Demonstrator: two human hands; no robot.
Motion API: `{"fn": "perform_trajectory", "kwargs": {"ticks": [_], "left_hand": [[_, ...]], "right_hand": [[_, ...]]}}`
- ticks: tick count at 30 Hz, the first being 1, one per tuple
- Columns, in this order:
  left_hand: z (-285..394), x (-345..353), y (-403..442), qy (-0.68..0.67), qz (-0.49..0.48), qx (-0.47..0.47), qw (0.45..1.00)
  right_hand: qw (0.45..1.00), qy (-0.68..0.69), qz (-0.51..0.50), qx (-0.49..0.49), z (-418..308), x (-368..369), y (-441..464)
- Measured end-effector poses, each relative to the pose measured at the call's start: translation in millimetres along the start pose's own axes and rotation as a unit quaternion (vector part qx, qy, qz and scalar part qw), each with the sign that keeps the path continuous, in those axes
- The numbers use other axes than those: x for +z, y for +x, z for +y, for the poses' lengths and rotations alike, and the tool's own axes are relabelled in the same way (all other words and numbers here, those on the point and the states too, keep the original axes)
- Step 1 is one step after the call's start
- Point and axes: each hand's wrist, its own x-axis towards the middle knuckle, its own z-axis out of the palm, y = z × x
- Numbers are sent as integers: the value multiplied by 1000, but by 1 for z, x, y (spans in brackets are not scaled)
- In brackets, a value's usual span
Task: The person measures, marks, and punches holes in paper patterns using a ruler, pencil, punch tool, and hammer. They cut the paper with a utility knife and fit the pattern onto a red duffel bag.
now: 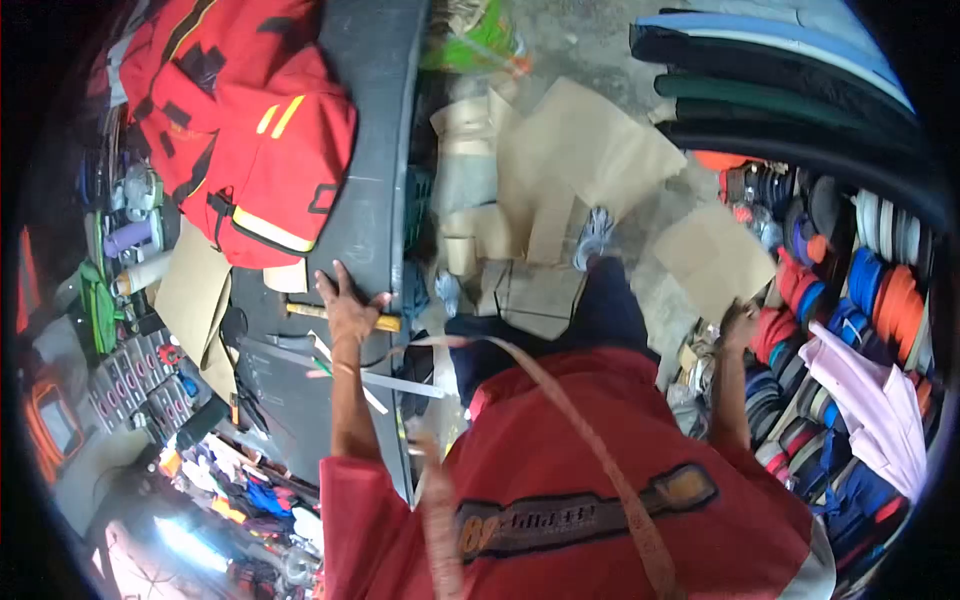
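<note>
My left hand (pixel 347 308) rests on the dark tabletop (pixel 365 120), fingers spread, over a tool's wooden handle (pixel 372 320). Beside it lie a flat metal ruler (pixel 405 385) and some thin strips. Just beyond the fingertips is a large red bag (pixel 270 150) with yellow stripes. Out to the right, my right hand (pixel 738 328) is closed at the lower corner of a brown cardboard sheet (pixel 715 262); its fingers are partly in shadow. A measuring tape (pixel 590 440) hangs down over my red shirt.
Larger brown cardboard pieces (pixel 590 145) lie on the floor around my feet. Stacked rolls of webbing (pixel 890 310) and a pink cloth (pixel 865 405) line the right side. Long fabric rolls (pixel 780 90) lie at the upper right. Folded cardboard (pixel 195 300) is on the table's left.
</note>
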Motion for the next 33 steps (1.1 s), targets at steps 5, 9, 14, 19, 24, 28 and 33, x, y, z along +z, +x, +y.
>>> {"fn": "perform_trajectory", "kwargs": {"ticks": [5,9,14,19,24,28,33], "left_hand": [[-6,-2,-6,6,-9,9,1000],[-16,6,0,33,-7,14,999],[-14,5,-2,6,-8,8,1000],[-10,3,-2,34,-26,0,999],[-13,6,-4,11,-16,-5,1000],[-4,-2,-5,8,-43,-17,999],[-11,12,-5,38,-3,-4,999]], "right_hand": [[977,198,-77,7,27,-110,85],[991,120,56,-13,-37,-134,56],[989,147,23,-27,-88,-129,44],[984,172,-4,-43,-120,-80,63],[983,182,-6,-28,-163,-23,17],[986,164,-8,-7,-151,-3,-19],[998,46,-31,-15,-82,3,8]]}}
